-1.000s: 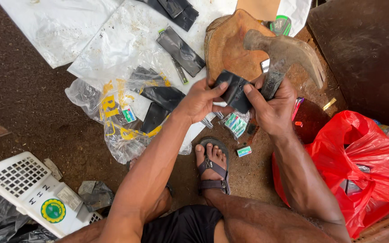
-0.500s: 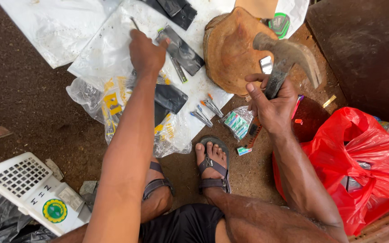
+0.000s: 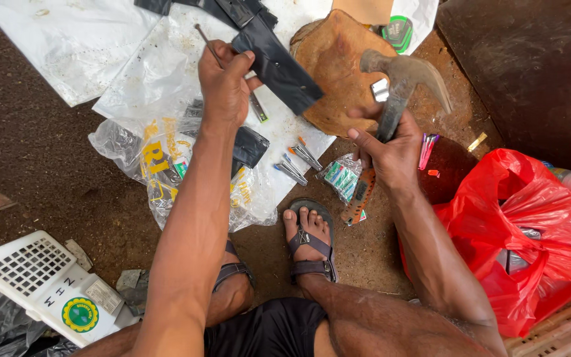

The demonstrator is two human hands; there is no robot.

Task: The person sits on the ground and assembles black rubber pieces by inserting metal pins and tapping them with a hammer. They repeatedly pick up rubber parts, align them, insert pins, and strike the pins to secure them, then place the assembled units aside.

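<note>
Hammer (image 3: pixel 401 82) in the right hand (image 3: pixel 388 155), a claw type with a worn metal head, stands nearly upright over the near right edge of a round wooden block (image 3: pixel 338 66), its handle clamped in a closed fist while its colourful lower end pokes out below the palm. The left hand (image 3: pixel 225 86), raised farther and to the left, pinches a thin nail (image 3: pixel 205 38) between thumb and fingers together with a black strip (image 3: pixel 275 63) of rubbery material that slants down towards the block. Both hands work above a clear plastic sheet (image 3: pixel 160 73) spread on the dirt ground, where more black pieces (image 3: pixel 249 145) lie just near the left wrist. Small metal clips (image 3: pixel 299 162) and a little packet (image 3: pixel 342 178) sit between the two forearms, close to the sandalled foot (image 3: pixel 308 241) at the sheet's near edge. A red plastic bag (image 3: pixel 530 231) bulges at the right, beside the right forearm, and a white plastic crate (image 3: pixel 31 277) lies at the near left. A green round tin (image 3: pixel 398 30) rests far off, just beyond the block.
</note>
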